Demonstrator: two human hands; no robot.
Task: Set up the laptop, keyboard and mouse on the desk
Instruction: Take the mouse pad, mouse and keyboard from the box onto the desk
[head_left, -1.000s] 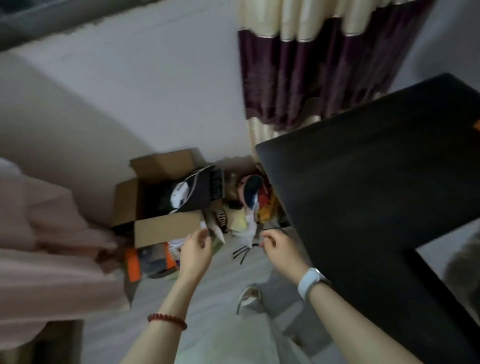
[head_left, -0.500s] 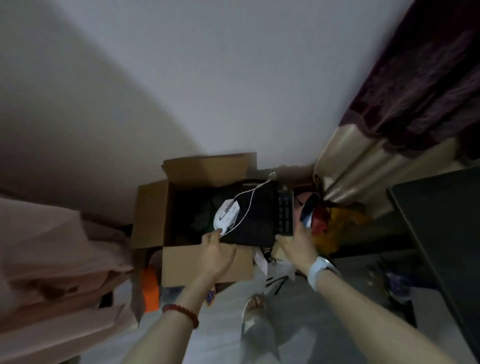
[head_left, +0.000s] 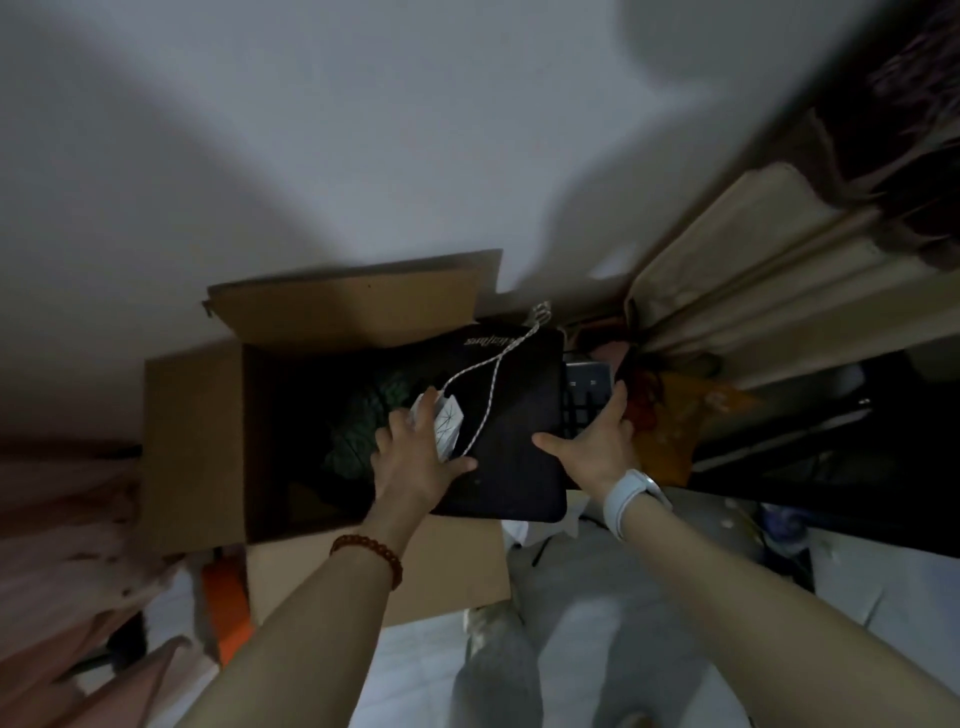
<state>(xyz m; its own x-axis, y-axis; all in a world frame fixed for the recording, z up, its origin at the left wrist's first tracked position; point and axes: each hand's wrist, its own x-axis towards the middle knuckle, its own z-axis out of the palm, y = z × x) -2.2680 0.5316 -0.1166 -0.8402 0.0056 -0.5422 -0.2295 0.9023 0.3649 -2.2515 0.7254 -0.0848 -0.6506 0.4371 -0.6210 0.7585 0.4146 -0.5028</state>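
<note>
Cardboard box (head_left: 192, 447) sits open on the floor against the wall, flaps spread out, and that's where all my gear is right now. Black laptop sleeve (head_left: 514, 415) lies across the right side of the box, sticking out past the edge, with some lettering near its far end that's too blurry for me to read. White mouse (head_left: 448, 427) sits on top of the sleeve near its left edge, and its braided cable (head_left: 493, 374) loops up over the sleeve toward the back. Keyboard (head_left: 584, 400) is poking out from under the right edge of the sleeve; only a strip of dark keys shows.

My left hand (head_left: 415, 457) is on the left edge of the sleeve, thumb laid across the top of it, fingers spread and resting on and beside the mouse, so it's pretty open, more pressing than clamping. My right hand (head_left: 597, 447) has the right edge: thumb on top of the sleeve, fingers reaching over the keyboard strip. Can't tell if those fingers curl under anything.

Something dark green (head_left: 363, 426) is down inside the box. Cream and maroon curtain (head_left: 779, 249) hangs to the right, an orange bag (head_left: 680, 426) sits beside the box, pinkish fabric (head_left: 62, 519) on the far left, and my foot (head_left: 488, 629) is on the floor below.
</note>
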